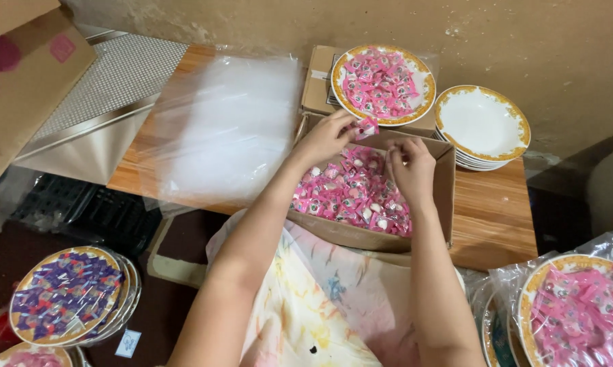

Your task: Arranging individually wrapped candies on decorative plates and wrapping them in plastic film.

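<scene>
I see my left hand [327, 139] pinching small pink wrapped candies [366, 127] over the candy-filled brown cardboard box [445, 178]; my right hand [411, 170] is curled, its grip unclear.

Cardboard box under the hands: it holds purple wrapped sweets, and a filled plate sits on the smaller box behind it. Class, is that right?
Not quite. The head view shows the sweets in the cardboard box are pink, not purple. A filled plate does sit on the smaller box behind.
</scene>
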